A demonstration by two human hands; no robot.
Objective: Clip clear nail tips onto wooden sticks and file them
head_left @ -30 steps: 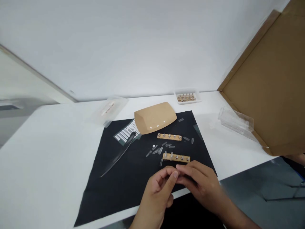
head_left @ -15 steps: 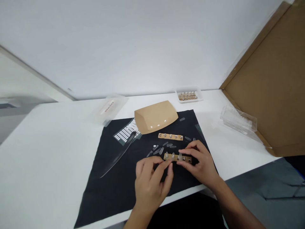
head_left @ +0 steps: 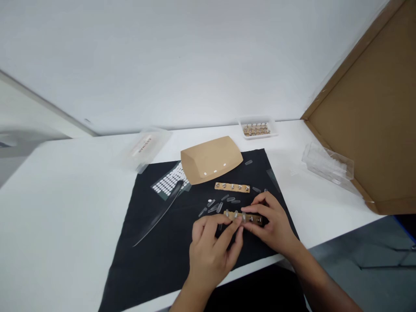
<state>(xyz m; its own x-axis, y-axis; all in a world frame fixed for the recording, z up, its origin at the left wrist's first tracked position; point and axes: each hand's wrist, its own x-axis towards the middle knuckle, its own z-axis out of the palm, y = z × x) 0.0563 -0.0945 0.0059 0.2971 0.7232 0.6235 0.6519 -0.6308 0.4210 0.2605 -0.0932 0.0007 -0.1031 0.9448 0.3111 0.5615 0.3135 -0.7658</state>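
Observation:
A light-brown strip with metal studs (head_left: pixel 256 219) lies on the black cloth near its front edge. Clear nail tips stand on its left studs, among them one nail tip (head_left: pixel 236 214) in second place. My right hand (head_left: pixel 273 224) pinches another clear nail tip (head_left: pixel 244 216) between thumb and forefinger, at the strip's middle stud. My left hand (head_left: pixel 212 245) is bent, its fingertips together at the strip's front edge, close to that tip; its exact contact is partly hidden. Several loose nail tips (head_left: pixel 219 207) lie behind my left hand.
Behind is a second studded strip (head_left: pixel 232 187). A brown paper tray (head_left: pixel 211 158) overlaps a sheet of white adhesive dots (head_left: pixel 169 180), beside a dark curved stick (head_left: pixel 159 216). Clear boxes (head_left: pixel 328 162) stand right, near a cardboard panel (head_left: pixel 360 117); a plastic tub (head_left: pixel 256 129) holds more strips.
The nail tip in my right hand has shifted slightly left, onto the middle stud. My left hand has moved right, its fingertips now close to that tip.

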